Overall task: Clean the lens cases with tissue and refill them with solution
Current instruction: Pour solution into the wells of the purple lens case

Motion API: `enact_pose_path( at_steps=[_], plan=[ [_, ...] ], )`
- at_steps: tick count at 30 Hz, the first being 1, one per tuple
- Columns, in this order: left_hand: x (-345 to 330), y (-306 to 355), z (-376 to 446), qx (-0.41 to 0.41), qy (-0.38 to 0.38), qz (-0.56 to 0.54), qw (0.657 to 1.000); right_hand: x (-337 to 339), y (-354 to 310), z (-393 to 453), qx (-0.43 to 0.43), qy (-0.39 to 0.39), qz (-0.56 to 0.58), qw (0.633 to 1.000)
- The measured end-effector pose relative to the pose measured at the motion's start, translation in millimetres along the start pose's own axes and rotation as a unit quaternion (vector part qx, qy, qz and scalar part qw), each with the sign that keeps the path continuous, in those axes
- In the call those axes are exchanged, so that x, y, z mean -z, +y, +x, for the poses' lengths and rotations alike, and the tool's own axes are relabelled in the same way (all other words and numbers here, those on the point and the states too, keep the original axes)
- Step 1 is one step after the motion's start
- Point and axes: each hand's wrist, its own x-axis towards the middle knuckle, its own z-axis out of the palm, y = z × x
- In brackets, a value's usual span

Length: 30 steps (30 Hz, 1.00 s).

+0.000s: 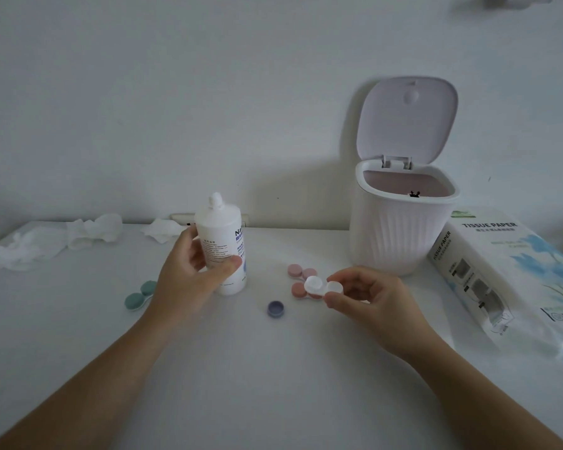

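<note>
— How far along are you?

— Refilling, I think. My left hand [194,267] grips the solution bottle [223,245] upright on the table; my right hand [368,295] pinches the white lens case [322,286], wells uncapped.

— What's left?

— Pink cases [301,276] and green case [140,295] sit capped; cleaned or not, I can't tell.

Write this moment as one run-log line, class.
left hand: grips solution bottle, upright | right hand: pinches white lens case, wells open | purple cap: on table | bin: lid up
</note>
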Motion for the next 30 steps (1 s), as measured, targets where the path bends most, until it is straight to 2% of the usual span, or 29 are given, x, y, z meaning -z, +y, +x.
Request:
enact_pose_path(
  at_steps=[5, 11, 19, 24, 30],
  plan=[
    [-2, 6, 1, -0.044, 0.013, 0.014, 0.999, 1, 0, 0, -0.022, 0.010, 0.026, 0.999],
    [0, 27, 4, -0.124, -0.023, 0.078, 0.989, 3, -2, 0, -0.027, 0.015, 0.034, 0.999],
    [-6, 28, 3, -0.262, -0.067, 0.190, 0.944, 8, -3, 0, -0.023, 0.031, 0.046, 0.998],
    [-12, 15, 0, -0.295, -0.060, 0.264, 0.916, 8, -6, -2, -0.012, 0.033, 0.039, 0.999],
    [-11, 8, 3, -0.340, -0.053, 0.290, 0.893, 7, -10, -3, 0.001, 0.028, 0.021, 0.999]
  ],
)
